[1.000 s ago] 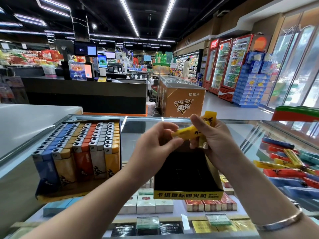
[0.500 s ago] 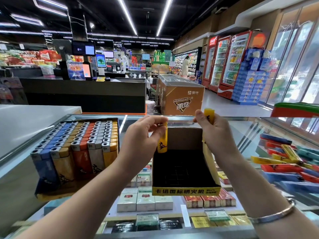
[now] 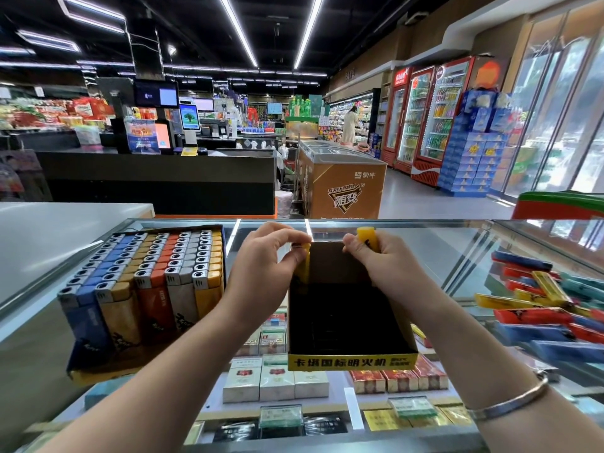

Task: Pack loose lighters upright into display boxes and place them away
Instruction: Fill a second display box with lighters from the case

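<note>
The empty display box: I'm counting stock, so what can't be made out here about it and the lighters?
- Empty display box, head view: interior too dark to show slots.
- Yellow lighter in left hand: top hidden by fingers.
- Second yellow lighter in right hand: mostly covered.
- Loose lighters: blurred, cut off at right edge.
</note>
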`<state>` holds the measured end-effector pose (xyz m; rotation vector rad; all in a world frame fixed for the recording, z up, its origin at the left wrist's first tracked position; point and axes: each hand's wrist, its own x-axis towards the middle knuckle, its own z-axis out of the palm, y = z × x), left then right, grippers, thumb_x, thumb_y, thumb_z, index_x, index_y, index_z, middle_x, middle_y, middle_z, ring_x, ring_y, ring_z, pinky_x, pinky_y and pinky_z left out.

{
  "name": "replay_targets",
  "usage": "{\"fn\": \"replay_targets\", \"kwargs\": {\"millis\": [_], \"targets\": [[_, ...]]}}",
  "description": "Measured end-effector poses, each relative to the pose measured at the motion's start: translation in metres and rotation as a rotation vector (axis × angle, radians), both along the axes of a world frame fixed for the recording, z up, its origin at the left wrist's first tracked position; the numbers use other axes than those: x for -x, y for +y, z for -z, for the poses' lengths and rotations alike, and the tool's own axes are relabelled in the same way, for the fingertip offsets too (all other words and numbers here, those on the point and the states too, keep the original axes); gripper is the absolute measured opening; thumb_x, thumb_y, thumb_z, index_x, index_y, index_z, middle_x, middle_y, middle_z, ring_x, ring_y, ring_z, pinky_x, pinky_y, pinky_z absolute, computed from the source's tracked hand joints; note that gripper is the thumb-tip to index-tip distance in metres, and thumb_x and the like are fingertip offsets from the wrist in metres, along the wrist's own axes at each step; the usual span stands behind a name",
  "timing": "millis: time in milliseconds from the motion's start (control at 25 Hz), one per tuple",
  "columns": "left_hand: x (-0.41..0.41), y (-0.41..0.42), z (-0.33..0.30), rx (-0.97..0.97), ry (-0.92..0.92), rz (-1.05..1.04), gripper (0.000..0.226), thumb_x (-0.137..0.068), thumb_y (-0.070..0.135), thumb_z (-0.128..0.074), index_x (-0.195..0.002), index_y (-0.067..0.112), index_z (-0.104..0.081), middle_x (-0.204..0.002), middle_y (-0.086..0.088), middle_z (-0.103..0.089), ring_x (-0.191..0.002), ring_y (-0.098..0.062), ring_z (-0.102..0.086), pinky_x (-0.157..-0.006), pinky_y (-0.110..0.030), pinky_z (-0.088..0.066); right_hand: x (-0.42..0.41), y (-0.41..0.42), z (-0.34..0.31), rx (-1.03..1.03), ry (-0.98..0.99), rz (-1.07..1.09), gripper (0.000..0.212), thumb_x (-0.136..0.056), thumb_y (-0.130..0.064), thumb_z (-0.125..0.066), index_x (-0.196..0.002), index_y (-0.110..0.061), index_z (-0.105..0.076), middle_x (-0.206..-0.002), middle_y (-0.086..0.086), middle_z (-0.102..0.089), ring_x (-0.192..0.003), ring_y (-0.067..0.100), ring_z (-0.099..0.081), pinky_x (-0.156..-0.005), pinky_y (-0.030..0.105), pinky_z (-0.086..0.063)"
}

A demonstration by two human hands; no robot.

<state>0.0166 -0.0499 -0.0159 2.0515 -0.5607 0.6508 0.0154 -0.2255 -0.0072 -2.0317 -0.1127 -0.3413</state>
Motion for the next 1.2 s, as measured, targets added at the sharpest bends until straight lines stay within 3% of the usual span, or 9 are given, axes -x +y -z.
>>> {"fn": "replay_targets", "kwargs": {"millis": [280,520,600,680,840,920,1000,1120,1200], "targets": [[0.001,0.001,0.000,0.041,0.124,0.043,0.020,-0.086,0.010,-0.062,-0.096,0.026,-0.064,-0.095,0.019,-0.056,-0.095,0.000,-0.053,-0.077,-0.009,-0.042,0.001,0.000,-0.001,-0.013,0.020,0.009,0.044,-0.090,-0.049,-0.042,-0.085,-0.011,-0.064,-0.082,0.004,-0.059,-0.079,0.007,-0.053,-0.062,0.018,-0.036],[0.003,0.001,-0.001,0.004,0.154,0.041,0.032,-0.086,0.015,-0.062,-0.115,0.025,-0.055,-0.105,0.017,-0.052,-0.096,0.004,-0.050,-0.071,-0.004,-0.039,0.004,-0.001,-0.011,-0.195,-0.075,0.045,0.057,-0.091,-0.052,-0.030,-0.075,-0.011,-0.066,-0.079,-0.002,-0.058,-0.069,-0.006,-0.055,-0.054,0.007,-0.040],[0.008,-0.003,-0.001,-0.022,0.095,0.042,0.034,-0.085,0.024,-0.064,-0.117,0.027,-0.054,-0.111,0.017,-0.047,-0.108,-0.002,-0.044,-0.084,-0.012,-0.036,0.008,-0.001,-0.015,-0.288,-0.152,0.025,0.058,-0.084,-0.056,-0.029,-0.077,-0.013,-0.067,-0.080,-0.005,-0.059,-0.060,-0.016,-0.053,-0.048,-0.001,-0.036],[0.016,-0.008,-0.003,-0.105,-0.022,0.083,0.034,-0.082,0.040,-0.063,-0.114,0.031,-0.057,-0.108,0.022,-0.048,-0.112,-0.003,-0.039,-0.089,-0.021,-0.035,0.010,0.001,-0.015,-0.311,-0.205,-0.027,0.057,-0.080,-0.059,-0.027,-0.079,-0.020,-0.069,-0.084,-0.005,-0.062,-0.065,-0.016,-0.055,-0.057,0.000,-0.039],[0.028,-0.017,-0.003,-0.198,-0.057,0.183,0.022,-0.080,0.053,-0.057,-0.093,0.037,-0.063,-0.087,0.043,-0.041,-0.102,0.003,-0.042,-0.091,-0.040,-0.044,0.014,0.008,-0.010,-0.284,-0.227,-0.181,0.051,-0.080,-0.061,-0.024,-0.092,-0.037,-0.068,-0.103,-0.005,-0.065,-0.093,0.001,-0.061,-0.078,0.021,-0.045],[0.028,-0.017,-0.003,-0.089,0.042,0.237,0.003,-0.083,0.041,-0.061,-0.084,0.038,-0.062,-0.083,0.036,-0.053,-0.099,0.002,-0.047,-0.092,-0.046,-0.043,0.016,0.012,-0.010,-0.269,-0.231,-0.240,0.050,-0.080,-0.063,-0.024,-0.098,-0.042,-0.066,-0.107,-0.006,-0.064,-0.099,0.000,-0.059,-0.081,0.020,-0.044],[0.026,-0.014,-0.007,0.107,0.165,0.304,0.007,-0.084,0.030,-0.061,-0.089,0.035,-0.064,-0.086,0.017,-0.062,-0.091,-0.009,-0.055,-0.086,-0.044,-0.048,0.016,0.011,-0.012,-0.275,-0.224,-0.235,0.050,-0.081,-0.066,-0.028,-0.096,-0.039,-0.066,-0.104,-0.012,-0.065,-0.100,-0.007,-0.057,-0.086,0.014,-0.040],[0.023,-0.010,-0.013,0.372,0.188,0.352,0.018,-0.084,0.019,-0.060,-0.099,0.028,-0.064,-0.084,0.007,-0.068,-0.085,-0.007,-0.063,-0.071,-0.020,-0.051,0.015,0.009,-0.016,-0.250,-0.238,-0.194,0.047,-0.083,-0.055,-0.036,-0.089,-0.021,-0.068,-0.087,-0.011,-0.063,-0.080,-0.018,-0.054,-0.071,-0.005,-0.035],[0.022,-0.009,-0.016,0.494,0.167,0.342,0.021,-0.081,0.017,-0.060,-0.101,0.025,-0.061,-0.085,0.004,-0.070,-0.082,-0.006,-0.066,-0.068,-0.013,-0.049,0.014,0.006,-0.015,-0.196,-0.244,-0.150,0.030,-0.085,-0.044,-0.047,-0.087,-0.022,-0.067,-0.085,-0.007,-0.063,-0.081,-0.008,-0.057,-0.071,0.001,-0.040]]}}
